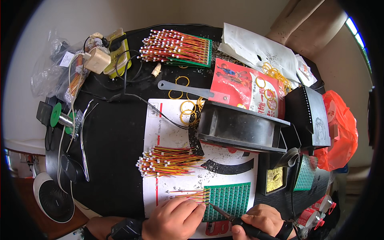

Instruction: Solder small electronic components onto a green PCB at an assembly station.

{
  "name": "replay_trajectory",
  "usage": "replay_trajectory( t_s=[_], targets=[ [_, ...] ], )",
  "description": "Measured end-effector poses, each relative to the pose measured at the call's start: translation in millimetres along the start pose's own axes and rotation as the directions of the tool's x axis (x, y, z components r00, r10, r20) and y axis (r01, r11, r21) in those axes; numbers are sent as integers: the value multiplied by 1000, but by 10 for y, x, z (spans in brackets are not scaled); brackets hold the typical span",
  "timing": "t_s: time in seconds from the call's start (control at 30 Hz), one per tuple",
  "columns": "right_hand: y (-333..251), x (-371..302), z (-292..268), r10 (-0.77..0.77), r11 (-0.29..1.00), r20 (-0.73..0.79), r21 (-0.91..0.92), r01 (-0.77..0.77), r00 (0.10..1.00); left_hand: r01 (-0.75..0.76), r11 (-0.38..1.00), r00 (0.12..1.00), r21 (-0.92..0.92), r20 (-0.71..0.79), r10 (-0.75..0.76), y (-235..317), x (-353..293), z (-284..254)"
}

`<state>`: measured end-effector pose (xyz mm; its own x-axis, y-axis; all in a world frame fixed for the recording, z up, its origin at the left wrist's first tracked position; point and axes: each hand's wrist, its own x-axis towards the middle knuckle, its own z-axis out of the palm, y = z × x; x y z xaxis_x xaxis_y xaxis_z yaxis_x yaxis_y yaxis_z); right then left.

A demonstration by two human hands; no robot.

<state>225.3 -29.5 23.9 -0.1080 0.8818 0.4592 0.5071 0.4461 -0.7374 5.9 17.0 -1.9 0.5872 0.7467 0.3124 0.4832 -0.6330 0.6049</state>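
My right hand [263,220] grips a black-handled soldering iron [222,212] like a pen. Its tip touches or nearly touches the left edge of a green circuit board panel [230,200]. My left hand [175,219] lies just left of the board, fingers curled and pressed together at a thin wire near the iron's tip; the fingertips are partly hidden. Several red, yellow and dark wires [192,195] with white connectors run from the board's left edge. Farther up lies a loose pile of similar wires [170,162].
A black fan [242,126] stands beyond the board. Right of it are an iron stand with a yellow sponge [275,179] and another green panel [306,173]. Wired boards [176,46] lie at the back. A solder spool [64,119] and cables occupy the left; bottles [311,216] sit at right.
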Motion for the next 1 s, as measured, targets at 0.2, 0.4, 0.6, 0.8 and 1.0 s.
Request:
replay_trajectory(
  t_s=[0.2, 0.4, 0.6, 0.8, 1.0],
  targets=[
    [6, -6, 11, 9, 1000, 0, 0, -9, 1000, 3, 1000, 1000, 1, 10, -3, -5, 2, -11],
    [-15, -1, -9, 12, 1000, 7, -12, -12, 1000, -2, 1000, 1000, -8, 9, 2, 4, 18, -12],
    [28, -30, 10, 4, 999, -8, 48, -4, 1000, 11, 1000, 1000, 14, 16, -11, -22, -28, -6],
    [-38, 3, -60, 17, 1000, -16, -4, -17, 1000, -17, 1000, 1000, -9, 10, 17, -1, 12, -2],
    [1, 2, -34, 5, 1000, 1, 8, -5, 1000, -6, 1000, 1000, -12, -12, 6, 2, 29, -14]
  ],
)
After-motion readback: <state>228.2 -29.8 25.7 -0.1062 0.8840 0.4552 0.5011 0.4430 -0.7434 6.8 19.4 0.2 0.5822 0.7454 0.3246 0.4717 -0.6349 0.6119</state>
